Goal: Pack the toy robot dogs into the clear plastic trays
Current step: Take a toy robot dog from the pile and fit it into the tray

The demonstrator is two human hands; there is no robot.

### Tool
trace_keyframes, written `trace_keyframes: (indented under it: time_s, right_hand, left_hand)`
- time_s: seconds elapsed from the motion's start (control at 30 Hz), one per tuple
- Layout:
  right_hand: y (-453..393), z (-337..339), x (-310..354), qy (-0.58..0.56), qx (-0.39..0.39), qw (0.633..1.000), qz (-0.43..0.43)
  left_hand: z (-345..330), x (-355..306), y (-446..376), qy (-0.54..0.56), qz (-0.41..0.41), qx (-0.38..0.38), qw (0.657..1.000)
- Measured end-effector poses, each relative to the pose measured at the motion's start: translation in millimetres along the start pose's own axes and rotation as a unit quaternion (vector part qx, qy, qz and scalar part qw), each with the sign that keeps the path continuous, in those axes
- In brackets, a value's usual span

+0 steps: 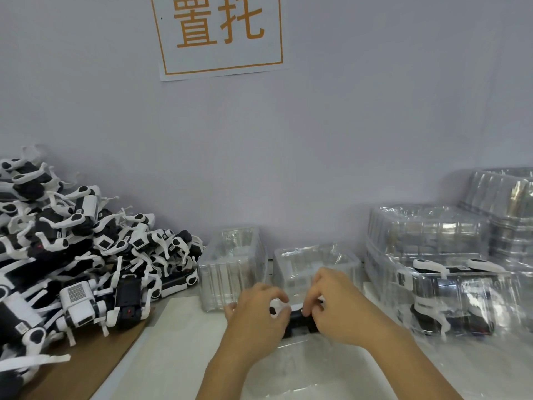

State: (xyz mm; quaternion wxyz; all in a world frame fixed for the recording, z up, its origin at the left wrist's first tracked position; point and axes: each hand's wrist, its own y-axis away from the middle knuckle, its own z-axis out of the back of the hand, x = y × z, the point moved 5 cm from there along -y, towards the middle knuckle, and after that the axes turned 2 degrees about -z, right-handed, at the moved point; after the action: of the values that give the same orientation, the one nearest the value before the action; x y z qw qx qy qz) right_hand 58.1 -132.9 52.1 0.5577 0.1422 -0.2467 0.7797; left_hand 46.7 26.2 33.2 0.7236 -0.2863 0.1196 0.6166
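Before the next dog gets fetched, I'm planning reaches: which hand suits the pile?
Left. The left hand is nearer the pile of toy dogs; the right hand would cross over.

Soft even light, bowed edges

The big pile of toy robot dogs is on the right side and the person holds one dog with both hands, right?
Not quite. The head view shows the pile of toy robot dogs on the left side, not the right. The rest holds: the left hand and right hand both grip one toy robot dog.
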Motion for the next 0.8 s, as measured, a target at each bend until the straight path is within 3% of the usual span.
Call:
trace_keyframes:
  time_s: [0.13,0.33,0.63,0.8]
  right_hand:
    - [1,-9,0,0.093,0.015,0.996,0.000]
    - [0,-21,-11,0.013,0.075,0.997,-0.003]
    - [1,-14,-2,0.005,0.013,1.000,0.019]
    - [2,-22,15,0.012,0.046,0.996,0.078]
  left_hand:
    - [-2,6,-2,0.045,0.023,-0.016,0.999]
    - [-2,13,1,0.156,0.064,-0.034,0.985]
    - [-4,16,0,0.162,0.066,-0.039,0.984]
    - [-1,14,0,0.150,0.043,-0.050,0.987]
